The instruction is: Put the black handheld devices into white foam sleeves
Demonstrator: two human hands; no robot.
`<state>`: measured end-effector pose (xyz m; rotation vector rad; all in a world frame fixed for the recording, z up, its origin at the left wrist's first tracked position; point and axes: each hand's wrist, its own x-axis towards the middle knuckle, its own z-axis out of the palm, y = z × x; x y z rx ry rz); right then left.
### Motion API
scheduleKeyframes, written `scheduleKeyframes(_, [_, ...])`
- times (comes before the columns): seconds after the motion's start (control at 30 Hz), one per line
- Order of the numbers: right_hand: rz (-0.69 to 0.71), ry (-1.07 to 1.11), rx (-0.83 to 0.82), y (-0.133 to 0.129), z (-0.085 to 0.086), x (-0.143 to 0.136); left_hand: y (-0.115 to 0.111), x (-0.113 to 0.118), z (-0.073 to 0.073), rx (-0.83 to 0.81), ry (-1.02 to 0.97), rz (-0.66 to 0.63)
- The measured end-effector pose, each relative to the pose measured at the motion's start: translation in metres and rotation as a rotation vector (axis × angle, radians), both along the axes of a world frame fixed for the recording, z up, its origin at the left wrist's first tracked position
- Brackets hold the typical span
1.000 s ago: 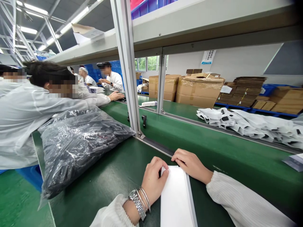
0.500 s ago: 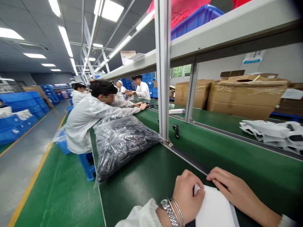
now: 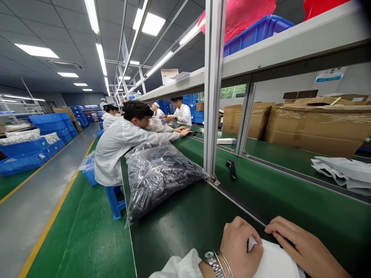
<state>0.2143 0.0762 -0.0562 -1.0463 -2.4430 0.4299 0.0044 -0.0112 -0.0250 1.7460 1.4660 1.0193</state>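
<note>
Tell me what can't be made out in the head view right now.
All in the head view:
- White item: near end, cut off by the bottom edge.
- Left hand: some fingertips, hidden behind the hand itself.
- Dark contents of the plastic bag: exact shapes, masked by glare and wrinkles.
- Wall sign: lettering, too blurred and small.

No lettering I can read from my remote seat, a white rectangular wall sign with a blue band [image 3: 329,78], its dark characters too blurred.
</note>
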Motion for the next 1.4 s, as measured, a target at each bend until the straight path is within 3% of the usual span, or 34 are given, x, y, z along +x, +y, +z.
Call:
scheduleKeyframes(0.3, [-0.001,-0.021,-0.070,0.002,-0.006,0.003,0.002,-0.002,-0.001,0.015,0.025,-0.004])
scheduleKeyframes(0.63, [-0.013,0.017,-0.005,-0.006,0.013,-0.006,0.000,-0.001,0.007,-0.014,0.058,-0.015])
scheduleKeyframes(0.77, [-0.009,0.003,-0.032,-0.008,0.014,-0.005,0.000,-0.001,0.005,-0.012,0.052,-0.016])
scheduleKeyframes(1.07, [0.000,-0.052,-0.159,0.002,-0.008,0.003,0.005,0.000,-0.004,-0.008,0.046,-0.006])
scheduleKeyframes(1.4, [0.007,-0.028,-0.180,0.000,-0.003,0.002,0.007,0.001,-0.015,0.053,0.052,-0.003])
